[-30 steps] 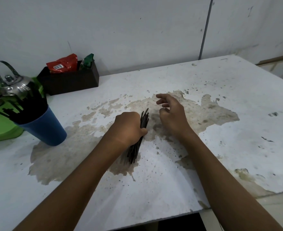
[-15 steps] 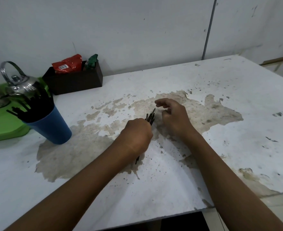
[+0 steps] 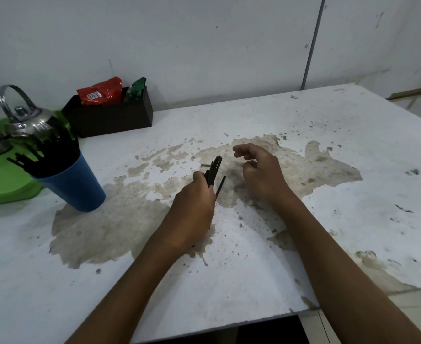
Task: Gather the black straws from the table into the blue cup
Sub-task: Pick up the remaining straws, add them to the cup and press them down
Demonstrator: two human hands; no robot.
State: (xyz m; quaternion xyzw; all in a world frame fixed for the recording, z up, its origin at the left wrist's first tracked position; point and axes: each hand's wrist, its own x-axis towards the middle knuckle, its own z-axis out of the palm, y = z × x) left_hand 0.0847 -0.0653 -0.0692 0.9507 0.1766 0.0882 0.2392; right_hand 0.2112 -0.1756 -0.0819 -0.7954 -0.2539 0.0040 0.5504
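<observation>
Bare grey wall behind, meeting a white counter point(image 3: 303, 125) badly worn, with a broad brown stain across the middle. At the far left, a green tray point(image 3: 3, 184) carrying a steel kettle point(image 3: 28, 120); beside it, against the wall, a dark box point(image 3: 110, 115) stuffed with red and green packets. Nearer, just off the tray's edge, the blue cup point(image 3: 78, 187), upright and already bristling with black straws leaning out over its rim.

At centre, over the stain, the left hand point(image 3: 192, 212) closed around a small bundle of black straws point(image 3: 213, 170), tips fanning up and away from the fist. One straw point(image 3: 220, 186) sitting apart on the right side of the bundle, low against the thumb; hard to say whether gripped or loose on the counter. Just beside, the right hand point(image 3: 261, 172) half open and empty, fingers curled, hovering close to the bundle without touching it.

Judged step: collecting and squaring up the last loose straws before carrying them over. Next move likely calls for tucking the stray one into the fist, perhaps with the right hand, then swinging the bundle left, well across to the cup, and dropping it in end first among those already standing there without knocking the cup.
</observation>
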